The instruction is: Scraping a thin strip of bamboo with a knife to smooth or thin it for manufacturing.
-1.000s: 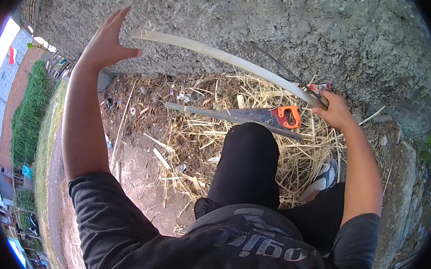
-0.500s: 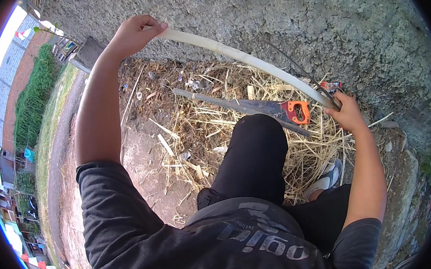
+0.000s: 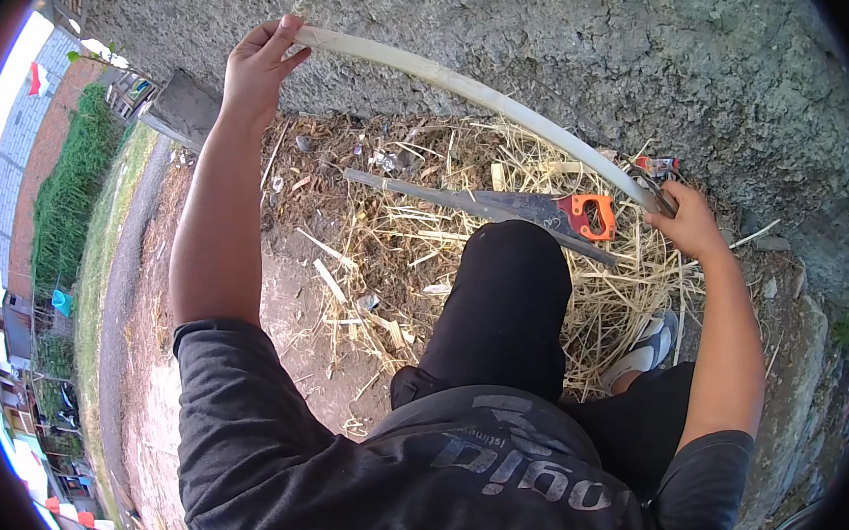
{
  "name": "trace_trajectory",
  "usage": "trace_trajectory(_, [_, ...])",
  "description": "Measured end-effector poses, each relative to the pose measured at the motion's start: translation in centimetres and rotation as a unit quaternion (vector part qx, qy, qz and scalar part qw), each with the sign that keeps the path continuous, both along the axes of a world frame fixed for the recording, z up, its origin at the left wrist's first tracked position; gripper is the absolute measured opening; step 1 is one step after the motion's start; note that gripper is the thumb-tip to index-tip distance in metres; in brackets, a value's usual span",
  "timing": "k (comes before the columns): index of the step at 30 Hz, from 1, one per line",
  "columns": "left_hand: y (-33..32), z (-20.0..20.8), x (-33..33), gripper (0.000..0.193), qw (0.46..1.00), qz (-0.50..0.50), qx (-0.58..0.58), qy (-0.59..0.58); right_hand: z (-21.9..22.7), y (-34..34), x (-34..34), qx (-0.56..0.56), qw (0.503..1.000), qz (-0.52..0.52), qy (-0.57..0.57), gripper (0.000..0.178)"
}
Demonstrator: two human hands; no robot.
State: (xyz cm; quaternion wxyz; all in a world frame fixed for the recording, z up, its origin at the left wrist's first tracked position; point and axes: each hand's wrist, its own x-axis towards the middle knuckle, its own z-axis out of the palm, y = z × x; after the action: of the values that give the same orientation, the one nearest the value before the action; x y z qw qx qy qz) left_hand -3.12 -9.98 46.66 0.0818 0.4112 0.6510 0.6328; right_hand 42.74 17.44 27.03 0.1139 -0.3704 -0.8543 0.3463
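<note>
A long pale strip [image 3: 477, 94], seemingly bamboo, arcs in front of the wall from my left hand to my right. My left hand [image 3: 263, 69] pinches its far left end, where fine loose fibres stick up. At the other end my right hand [image 3: 687, 222] is closed around the strip together with a slim dark tool [image 3: 658, 197]. The tool's kind is unclear, and my fingers cover part of it. Below the strip, a handsaw [image 3: 539, 210] with an orange and dark red handle rests on straw-like shavings, a dark flat bar [image 3: 591, 249] partly beneath it.
A rough grey wall [image 3: 566, 29] rises just beyond the strip. Pale shavings [image 3: 606, 321] and brown debris cover the ground around my bent knee [image 3: 513, 269] and shoe [image 3: 647, 353]. A small red box [image 3: 656, 164] lies by the wall. Grass and a path run along the left.
My left hand has turned, its fingers shifting slightly left and up with the strip's end. The dark tool beside my right hand has swung from sticking out along the wall to lying against the strip.
</note>
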Motion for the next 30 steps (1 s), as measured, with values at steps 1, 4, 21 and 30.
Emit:
trace_trajectory(1, [0.1, -0.1, 0.0, 0.028, 1.0, 0.0, 0.0, 0.0, 0.1, -0.1, 0.0, 0.0, 1.0, 0.001, -0.004, 0.036])
trace_trajectory(4, [0.1, -0.1, 0.0, 0.025, 0.995, -0.004, 0.087, -0.047, -0.1, 0.0, 0.1, 0.007, 1.0, 0.006, -0.011, 0.036])
trace_trajectory(21, [0.1, -5.8, 1.0, 0.058, 0.917, 0.178, -0.272, 0.23, -3.2, 2.3, 1.9, 0.01, 1.0, -0.023, 0.011, 0.036])
trace_trajectory(30, [3.4, -5.5, 1.3, 0.041, 0.84, 0.167, -0.213, 0.469, -1.7, 1.0, 1.3, 0.041, 0.999, -0.013, -0.016, 0.037])
